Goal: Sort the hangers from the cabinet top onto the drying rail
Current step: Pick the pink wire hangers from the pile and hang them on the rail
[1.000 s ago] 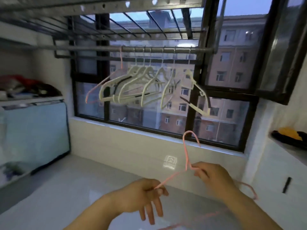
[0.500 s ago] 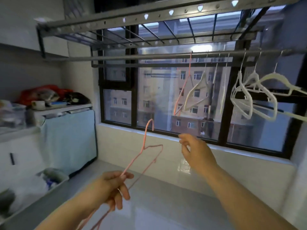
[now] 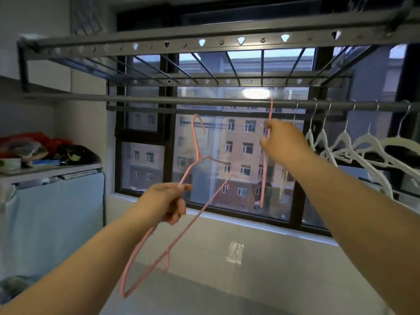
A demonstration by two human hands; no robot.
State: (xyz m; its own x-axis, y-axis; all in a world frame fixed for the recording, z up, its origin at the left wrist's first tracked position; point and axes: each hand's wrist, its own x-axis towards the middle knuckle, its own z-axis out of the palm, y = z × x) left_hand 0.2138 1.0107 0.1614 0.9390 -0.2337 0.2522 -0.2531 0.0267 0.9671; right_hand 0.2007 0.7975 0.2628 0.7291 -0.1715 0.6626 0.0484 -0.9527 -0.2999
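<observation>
- Currently: left hand (image 3: 166, 201) fingers curl round one shoulder of a thin pink wire hanger (image 3: 196, 155). Its hook stands above those fingers, short of the grey metal drying rail (image 3: 159, 101).
- Right hand (image 3: 281, 142) fingers pinch the neck of a second pink wire hanger (image 3: 263, 178), hooked on the rail just above them.
- White plastic hangers (image 3: 368, 142) hang beyond the right fingers.
- Step, as judged: lift the hook over the rail, left of the right fingers; turn the hook's opening toward the rail and steady the neighbour against swing.
</observation>
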